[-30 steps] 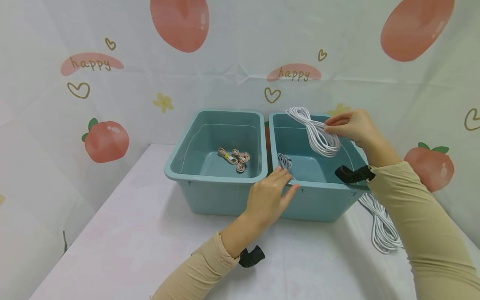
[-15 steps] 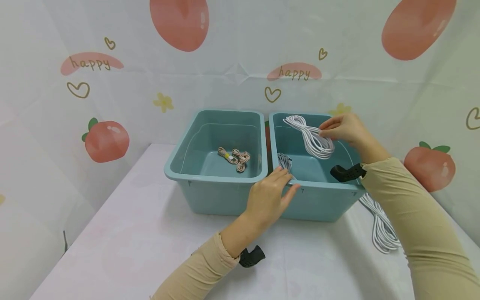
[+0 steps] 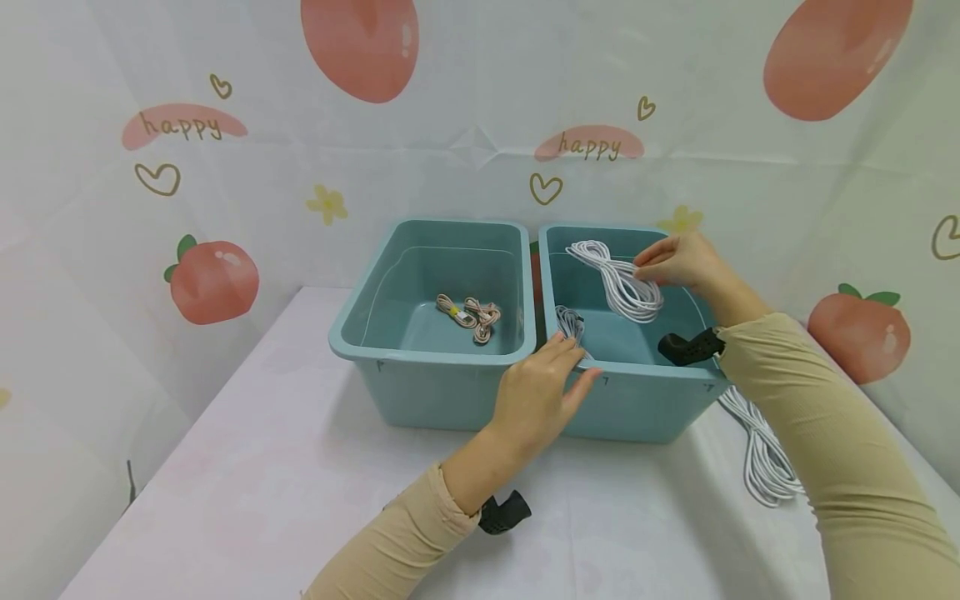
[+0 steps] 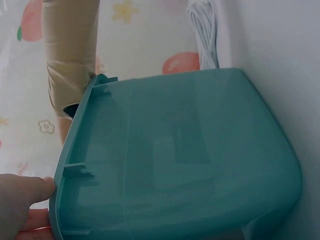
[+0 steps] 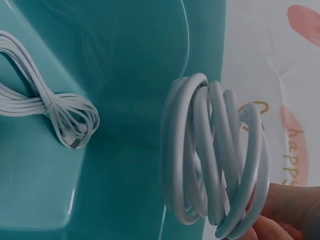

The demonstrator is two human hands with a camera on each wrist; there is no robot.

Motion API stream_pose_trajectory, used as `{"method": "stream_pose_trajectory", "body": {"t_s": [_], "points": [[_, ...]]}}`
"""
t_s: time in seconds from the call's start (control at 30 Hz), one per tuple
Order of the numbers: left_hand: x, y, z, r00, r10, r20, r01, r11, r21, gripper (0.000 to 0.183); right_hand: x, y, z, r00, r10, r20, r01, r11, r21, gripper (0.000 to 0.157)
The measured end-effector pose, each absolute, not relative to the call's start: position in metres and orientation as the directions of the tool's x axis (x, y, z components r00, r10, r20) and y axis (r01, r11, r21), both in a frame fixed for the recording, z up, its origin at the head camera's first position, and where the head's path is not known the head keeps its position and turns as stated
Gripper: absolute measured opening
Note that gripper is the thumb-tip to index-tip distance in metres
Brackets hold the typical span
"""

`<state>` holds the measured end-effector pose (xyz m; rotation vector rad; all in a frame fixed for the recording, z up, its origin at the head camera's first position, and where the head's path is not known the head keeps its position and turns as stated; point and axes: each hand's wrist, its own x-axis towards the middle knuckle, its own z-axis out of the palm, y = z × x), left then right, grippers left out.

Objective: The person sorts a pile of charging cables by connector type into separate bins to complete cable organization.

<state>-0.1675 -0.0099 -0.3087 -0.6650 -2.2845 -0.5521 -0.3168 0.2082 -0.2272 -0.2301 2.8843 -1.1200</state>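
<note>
Over the right blue-green bin (image 3: 637, 403), my right hand (image 3: 686, 267) pinches a bundled white cable (image 3: 626, 287) near its middle. In the right wrist view the cable's thick loops (image 5: 215, 155) hang in front of the fingers, hiding part of the grip. My left hand (image 3: 536, 396) holds the same bin's front rim near its left corner, fingers over the edge and thumb outside; the left wrist view shows the thumb right at the rim (image 4: 59, 187). Inside that bin lies a bundled grey-white cable (image 3: 570, 323), partly hidden by the front wall and left hand.
Beside it stands a second blue-green bin (image 3: 431, 358) with small brownish cable bundles (image 3: 480, 317) on its floor. Another white cable bundle (image 3: 765, 454) lies on the white-covered table (image 3: 262, 483), right of the bins. A patterned cloth (image 3: 450, 125) hangs behind.
My right hand has lowered the white cable and moved slightly left, bringing it down into the right bin's opening. The left hand has stayed on the rim.
</note>
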Motion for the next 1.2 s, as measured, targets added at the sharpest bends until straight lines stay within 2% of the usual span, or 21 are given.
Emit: {"method": "stream_pose_trajectory", "body": {"t_s": [0.63,0.93,1.2], "points": [[-0.1675,-0.0102,-0.3084,-0.643,0.307,0.701,0.598,0.774,0.209,0.028,-0.3199,0.2061,-0.2347,-0.987,-0.149,-0.059,-0.079,0.769,-0.635,0.036],[-0.1672,-0.0103,-0.308,-0.648,0.304,0.698,0.58,0.791,0.194,0.028,-0.3219,0.2074,-0.235,-0.963,-0.215,-0.159,-0.024,0.663,-0.748,0.044],[-0.1675,-0.0096,-0.3078,-0.645,0.307,0.7,0.576,0.798,0.18,0.028,-0.323,0.21,-0.2331,-0.95,-0.246,-0.193,-0.014,0.651,-0.759,0.049]]}}
